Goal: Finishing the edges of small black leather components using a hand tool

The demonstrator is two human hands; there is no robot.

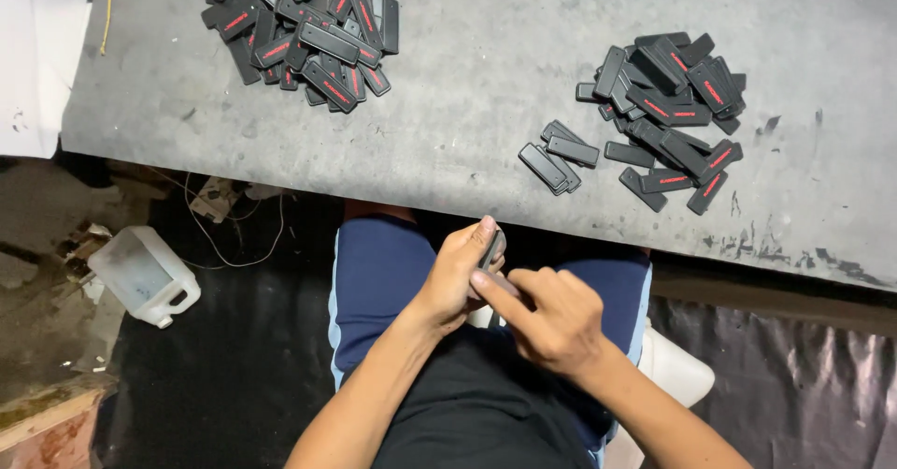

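Below the grey surface (486, 49), the left hand (453, 277) is pinching a small, stiff, light-looking black tag (494, 248) by its edges while the right hand's (556, 319) fingertip is pressing it.

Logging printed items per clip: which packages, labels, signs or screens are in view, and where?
No signs or screens.
White plastic jug: on the floor at left, boxy, capped.
Red label strips on black rectangular pieces: one pile at table top left, another pile at right.
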